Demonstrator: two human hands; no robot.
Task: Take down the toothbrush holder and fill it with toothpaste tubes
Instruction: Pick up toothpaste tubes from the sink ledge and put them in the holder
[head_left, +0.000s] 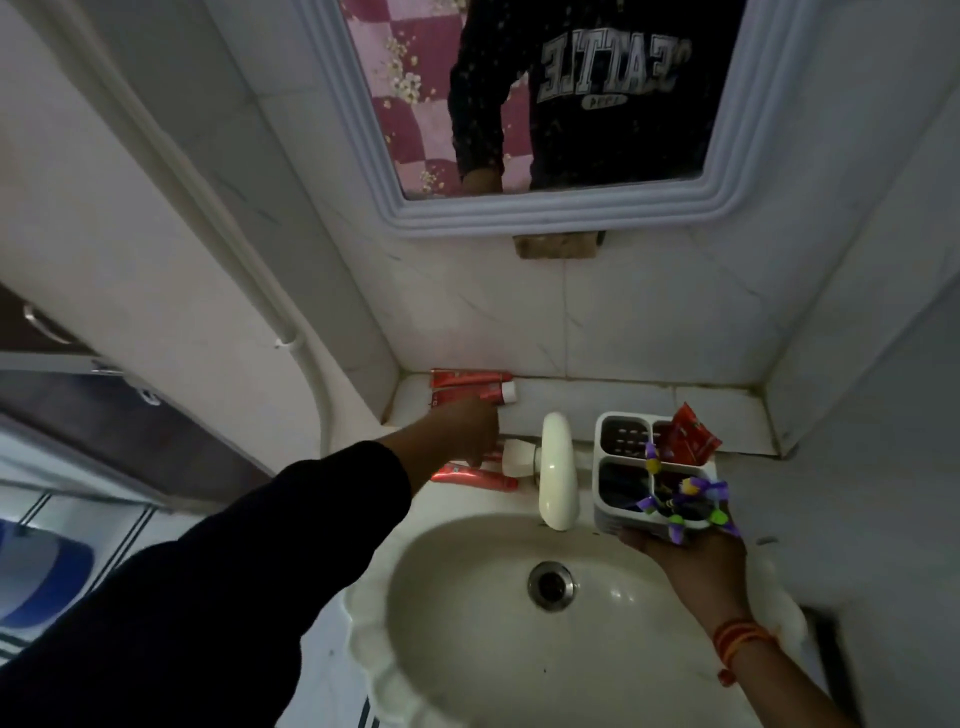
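Mirrored in the mirror: "SEATTLE" in large pale block letters across the dark sweatshirt. Smaller badge beneath, too blurred to read. Print on toothpaste tubes illegible.

A right hand is gripping a white plastic four-compartment toothbrush holder from below, beside a cream-coloured tap at the back of a cream ceramic basin. A red toothpaste tube is standing tilted in the holder's far right compartment, and purple plastic flowers are decorating its near side. A left hand, in a dark sleeve, is reaching down among red toothpaste tubes lying on the white tiled ledge; its fingers are hidden from view. A white-framed mirror is hanging above.
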